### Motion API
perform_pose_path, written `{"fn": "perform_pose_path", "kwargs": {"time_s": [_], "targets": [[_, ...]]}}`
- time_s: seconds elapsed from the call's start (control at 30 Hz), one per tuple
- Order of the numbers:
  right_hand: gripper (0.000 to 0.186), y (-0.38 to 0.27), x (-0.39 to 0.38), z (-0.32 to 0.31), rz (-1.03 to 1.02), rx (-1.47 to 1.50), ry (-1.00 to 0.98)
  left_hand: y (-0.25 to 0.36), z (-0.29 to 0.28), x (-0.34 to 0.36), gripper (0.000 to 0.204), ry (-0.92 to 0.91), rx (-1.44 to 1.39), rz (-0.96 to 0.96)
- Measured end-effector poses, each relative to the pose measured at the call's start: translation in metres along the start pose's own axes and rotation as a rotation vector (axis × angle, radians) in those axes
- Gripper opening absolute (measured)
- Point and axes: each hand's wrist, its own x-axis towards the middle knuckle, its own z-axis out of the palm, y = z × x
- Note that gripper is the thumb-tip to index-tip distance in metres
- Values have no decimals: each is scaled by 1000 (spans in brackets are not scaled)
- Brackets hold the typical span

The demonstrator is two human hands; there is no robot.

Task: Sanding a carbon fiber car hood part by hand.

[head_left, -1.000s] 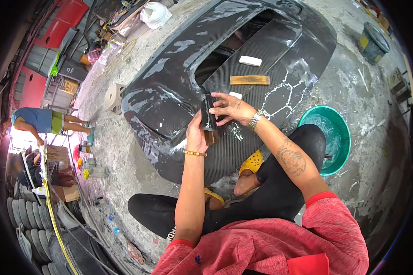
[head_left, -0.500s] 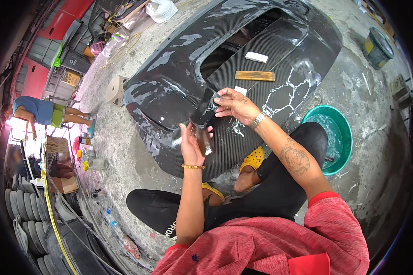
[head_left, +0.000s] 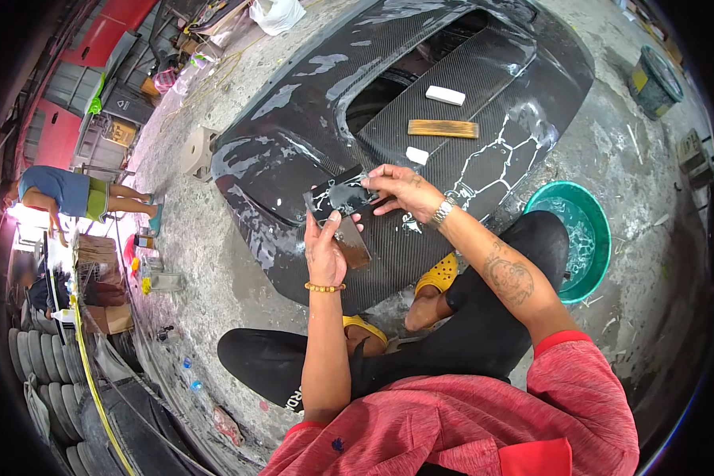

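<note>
Between my hands, above the near part of a black carbon-fibre car hood point(head_left: 444, 178), is a wet dark sheet of what looks like sandpaper point(head_left: 343, 196). Suds and water streak its upper face, and a brownish flap hangs below it. My left hand point(head_left: 325, 252) grips the sheet from beneath, thumb on top. At the right end, the fingers of my right hand point(head_left: 407, 190) pinch its edge. On the hood lie a small white block point(head_left: 417, 155), a longer white block point(head_left: 445, 96) and a brown striped block point(head_left: 443, 128). Foamy water runs over the hood's surface.
To the right of my knee stands a green basin point(head_left: 607, 238) of soapy water. A dark bucket point(head_left: 654, 83) is at the far right. Left of the hood sits a hollow concrete block point(head_left: 200, 152). Farther left are a person point(head_left: 59, 190) and stacked tires point(head_left: 44, 357).
The sheet has turned from hanging at a slant to lying flatter, its wet dark face now showing. My right hand has shifted slightly down, uncovering the small white block.
</note>
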Motion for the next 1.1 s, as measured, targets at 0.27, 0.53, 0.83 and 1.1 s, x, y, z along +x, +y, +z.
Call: {"fn": "perform_pose_path", "kwargs": {"time_s": [0.27, 0.53, 0.83, 1.1], "targets": [[16, 24, 7, -6, -49, 223, -206, -17, -25, -7, 41, -227, -101, -105], [26, 22, -2, -1, 18, -38, -150, -15, -4, -6, 31, 70, 70, -54], [44, 21, -1, -5, -231, -116, -215, -10, 1, -14, 46, 4, -84, -162], [34, 17, -8, -7, -222, -180, -266, -6, 2, -21, 47, -20, -73, -200]]}}
